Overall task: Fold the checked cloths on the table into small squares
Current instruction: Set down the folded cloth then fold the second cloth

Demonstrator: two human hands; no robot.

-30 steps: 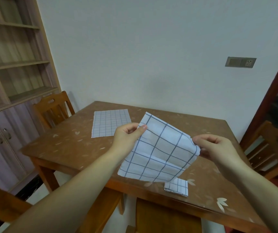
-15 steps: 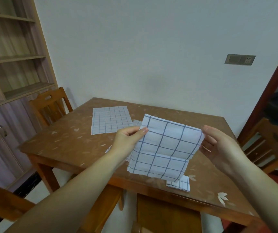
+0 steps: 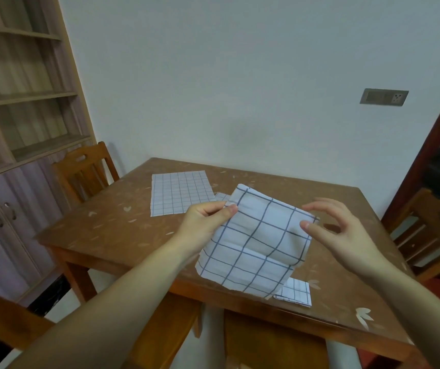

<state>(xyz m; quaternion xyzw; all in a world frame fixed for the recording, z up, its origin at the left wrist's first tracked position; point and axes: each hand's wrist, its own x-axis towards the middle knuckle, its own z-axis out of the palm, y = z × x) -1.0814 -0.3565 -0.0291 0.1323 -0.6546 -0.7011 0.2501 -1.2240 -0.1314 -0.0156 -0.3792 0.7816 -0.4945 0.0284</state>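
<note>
White cloth with dark checks (image 3: 256, 241) held up over the near half of the desk (image 3: 112, 230), not lying on it. It hangs tilted, top corner up-left by the left hand, long axis running down from there to the lower edge near the desk's front rim; surface bulges, one crease across lower part. Left hand (image 3: 205, 222) pinches the upper-left edge between thumb and forefinger. Right hand (image 3: 336, 230) at the cloth's right corner, fingers spread and loosely curved, thumb tip touching or just at the edge; cannot tell if it really grips.

Cloth count: four visible. One in the hands. One flat unfolded cloth (image 3: 180, 193) with finer checks lying on the far-left part of the desk, roughly square to it. One small folded square (image 3: 297, 292) on the desk near the front edge, partly hidden under the held cloth. One more cloth corner (image 3: 221, 196) peeking out behind the held one, mostly hidden.

Two wooden chairs: one (image 3: 83, 171) at far left of desk, one (image 3: 431, 230) at right. Shelf unit with cupboard doors (image 3: 14, 155) on left. Wall socket plate (image 3: 384, 97) on the wall.
</note>
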